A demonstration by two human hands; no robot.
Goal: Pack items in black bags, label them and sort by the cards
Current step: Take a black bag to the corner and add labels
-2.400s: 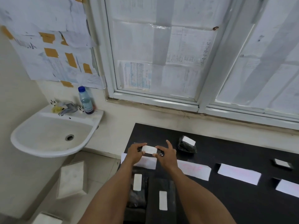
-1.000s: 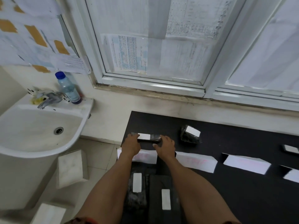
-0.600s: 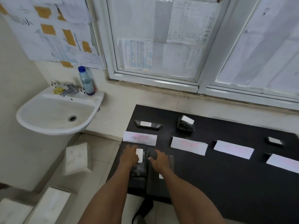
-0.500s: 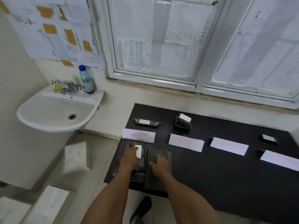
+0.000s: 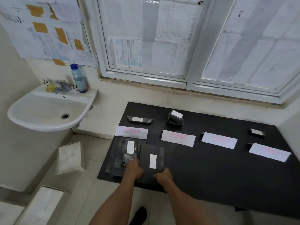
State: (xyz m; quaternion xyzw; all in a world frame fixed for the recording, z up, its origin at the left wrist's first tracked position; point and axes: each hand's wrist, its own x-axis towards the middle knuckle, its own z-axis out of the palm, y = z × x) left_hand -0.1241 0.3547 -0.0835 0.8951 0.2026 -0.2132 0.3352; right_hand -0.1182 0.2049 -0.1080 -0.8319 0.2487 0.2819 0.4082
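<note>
Low in the frame, at the table's [image 5: 211, 176] near edge, both hands grip a flat black bag [image 5: 151, 166] with a white label — left hand [image 5: 134, 170] at its left corner, right hand [image 5: 162, 176] at its lower edge. A second bag [image 5: 128, 153] lies just left; four cards [image 5: 131, 132] line up above.

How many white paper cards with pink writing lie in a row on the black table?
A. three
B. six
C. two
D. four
D: four white paper cards lie in a row on the black table: the first at the left, the second, the third and the fourth at the right.
</note>
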